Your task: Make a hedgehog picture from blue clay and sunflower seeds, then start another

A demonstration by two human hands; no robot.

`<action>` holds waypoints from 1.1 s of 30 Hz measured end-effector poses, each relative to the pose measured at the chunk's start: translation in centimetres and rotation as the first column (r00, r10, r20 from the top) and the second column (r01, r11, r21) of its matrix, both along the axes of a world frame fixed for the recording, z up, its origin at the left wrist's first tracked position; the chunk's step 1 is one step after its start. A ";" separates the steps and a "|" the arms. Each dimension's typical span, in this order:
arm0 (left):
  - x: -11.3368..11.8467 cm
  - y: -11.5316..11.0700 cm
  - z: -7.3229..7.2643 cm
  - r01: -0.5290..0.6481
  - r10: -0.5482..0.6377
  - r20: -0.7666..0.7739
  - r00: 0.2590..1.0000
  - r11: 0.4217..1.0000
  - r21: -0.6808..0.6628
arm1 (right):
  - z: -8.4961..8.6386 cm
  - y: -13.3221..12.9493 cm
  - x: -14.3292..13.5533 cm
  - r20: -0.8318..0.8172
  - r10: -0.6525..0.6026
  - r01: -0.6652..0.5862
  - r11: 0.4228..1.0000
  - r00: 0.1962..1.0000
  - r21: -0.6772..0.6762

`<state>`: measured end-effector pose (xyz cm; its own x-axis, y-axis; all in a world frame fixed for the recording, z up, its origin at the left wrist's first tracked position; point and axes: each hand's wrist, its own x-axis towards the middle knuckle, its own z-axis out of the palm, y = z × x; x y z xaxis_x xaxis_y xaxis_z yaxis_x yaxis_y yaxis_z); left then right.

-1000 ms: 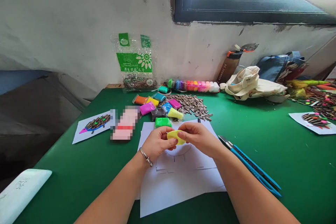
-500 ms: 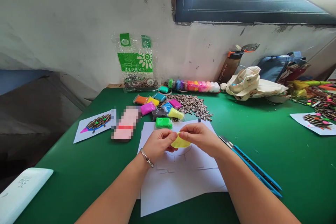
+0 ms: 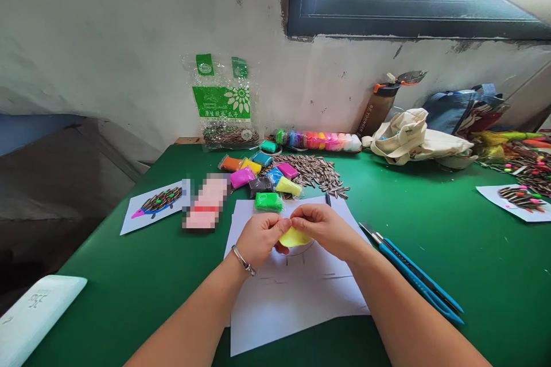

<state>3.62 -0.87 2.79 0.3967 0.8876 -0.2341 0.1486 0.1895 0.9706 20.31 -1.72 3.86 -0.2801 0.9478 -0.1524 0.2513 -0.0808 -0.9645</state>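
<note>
A flattened piece of yellow clay point(image 3: 295, 237) is pinched between my two hands, above white paper sheets point(image 3: 297, 304). My left hand point(image 3: 263, 234) has thumb and fingers closed on its left edge. The upper edge is pinched by my right hand point(image 3: 323, 226), its fingertips close to the left thumb. Under the clay, a pencil drawing with a curved line and two short strokes shows on the paper; its upper part is hidden by the hands and clay.
Bagged clay blocks, including a green one point(image 3: 268, 202), and sunflower seeds point(image 3: 312, 171) lie beyond the paper. Blue-handled tools point(image 3: 419, 275) are at right, a hedgehog picture point(image 3: 157, 205) at left. A seed bag point(image 3: 228, 106), bottle point(image 3: 375, 109) and cloth bag point(image 3: 408, 137) stand near the wall.
The yellow clay has tilted and shifted slightly left and down. My right hand has moved a little left with it, while my left hand has barely moved.
</note>
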 end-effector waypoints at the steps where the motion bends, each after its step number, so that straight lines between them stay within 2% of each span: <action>1: 0.0 0.0 0.0 -0.001 0.001 0.017 1.000 1.000 -0.011 | 0.0 0.0 0.0 -0.006 -0.003 0.003 1.000 1.000 -0.001; 5: 0.0 0.0 0.1 0.026 -0.017 0.099 0.995 0.996 -0.083 | 0.0 0.0 -0.1 -0.038 -0.029 0.029 0.999 0.999 0.013; 11: 0.0 0.1 0.1 -0.039 0.046 0.070 0.997 0.995 -0.092 | -0.2 -0.1 0.0 -0.098 -0.030 0.031 0.999 0.995 0.010; 14: -0.1 0.1 0.2 -0.017 0.023 0.066 0.998 0.996 -0.091 | -0.4 -0.1 -0.1 -0.119 -0.019 0.019 1.000 0.993 -0.004; 18: -0.3 0.2 0.4 0.038 -0.024 0.082 0.996 0.984 -0.177 | -0.4 0.0 -0.1 -0.085 -0.026 0.028 0.999 0.996 0.022; 22: -0.4 0.2 0.4 0.012 0.010 0.092 0.996 0.972 -0.236 | -0.4 0.0 0.0 -0.018 -0.052 0.054 0.996 0.998 0.076; 26: -0.3 0.1 0.3 -0.033 0.055 0.093 0.994 0.975 -0.219 | -0.4 -0.1 0.0 -0.015 -0.063 0.064 0.995 0.998 0.073; 30: -0.3 0.1 0.5 -0.037 0.050 0.070 0.996 0.983 -0.179 | 0.0 -0.2 -0.1 -0.068 -0.043 0.045 0.999 0.997 0.028; 33: -0.3 0.1 0.5 -0.033 0.044 0.060 0.997 0.983 -0.180 | 0.0 -0.1 -0.2 -0.049 -0.041 0.042 0.999 0.998 0.014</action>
